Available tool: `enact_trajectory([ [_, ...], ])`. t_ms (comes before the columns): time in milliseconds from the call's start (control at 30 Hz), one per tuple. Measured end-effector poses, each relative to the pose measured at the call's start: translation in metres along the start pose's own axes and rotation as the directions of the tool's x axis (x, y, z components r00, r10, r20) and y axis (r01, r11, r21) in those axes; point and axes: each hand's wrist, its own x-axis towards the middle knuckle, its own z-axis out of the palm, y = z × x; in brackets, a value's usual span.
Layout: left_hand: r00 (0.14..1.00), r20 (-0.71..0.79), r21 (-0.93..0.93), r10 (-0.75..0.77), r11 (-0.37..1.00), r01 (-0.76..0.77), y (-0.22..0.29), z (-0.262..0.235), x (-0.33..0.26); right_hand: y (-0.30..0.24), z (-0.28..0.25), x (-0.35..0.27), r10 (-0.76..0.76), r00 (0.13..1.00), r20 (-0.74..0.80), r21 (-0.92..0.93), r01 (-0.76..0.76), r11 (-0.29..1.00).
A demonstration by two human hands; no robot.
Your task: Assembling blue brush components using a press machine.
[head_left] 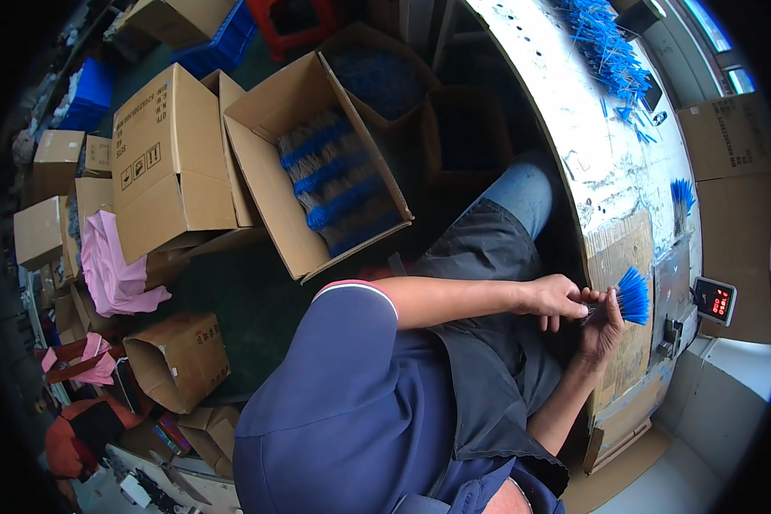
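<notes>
Cardboard (617, 248) lines the tabletop (612, 171) at 3 o'clock. Over it, we see the blue-tipped bundle (630, 300): right hand (606, 327) closed around its stems (590, 316), presumably sparing the tips (636, 288); left hand (558, 296) pinching the stem ends. At 11 o'clock, an open carton (283, 98) holds similar bundles (330, 176).

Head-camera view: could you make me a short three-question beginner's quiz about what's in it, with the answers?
1. What lies inside the large open brown cardboard box? a) pink cloth b) rows of blue-and-grey strands c) red stools

2. True or false: the person's bare right hand holds a fanned bundle of thin blue-tipped stems.

3. Fill in: the small rectangular digital display shows glowing ____ digits.

Key: 1 b; 2 true; 3 red.
</notes>
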Motion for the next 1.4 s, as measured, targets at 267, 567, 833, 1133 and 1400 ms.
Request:
enact_trajectory([
  [267, 0.846, -0.271, 0.433, 0.458, 0.844, -0.318, 0.013, -0.003, 0.001, 0.012, 0.027, -0.023, 0.009, 0.993, -0.118, -0.347, -0.05, 0.936],
  [567, 0.877, -0.2, 0.439, 0.436, 0.841, -0.317, 0.032, 0.001, -0.012, 0.03, 0.009, -0.032, -0.05, 0.999, 0.023, -0.276, 0.054, 0.96],
  [833, 0.939, -0.128, 0.173, 0.319, 0.94, -0.295, 0.045, 0.016, -0.01, 0.026, 0.012, -0.042, 0.019, 0.999, 0.045, -0.043, -0.017, 0.999],
  [1133, 0.915, -0.186, 0.148, 0.357, 0.931, -0.333, 0.031, 0.05, 0.007, 0.028, 0.001, -0.064, -0.137, 0.988, -0.074, 0.13, 0.146, 0.981],
  [1400, 0.813, -0.063, 0.572, 0.578, 0.689, -0.446, 0.028, 0.07, 0.013, 0.02, 0.008, -0.086, -0.31, 0.947, -0.079, -0.02, 0.31, 0.951],
])
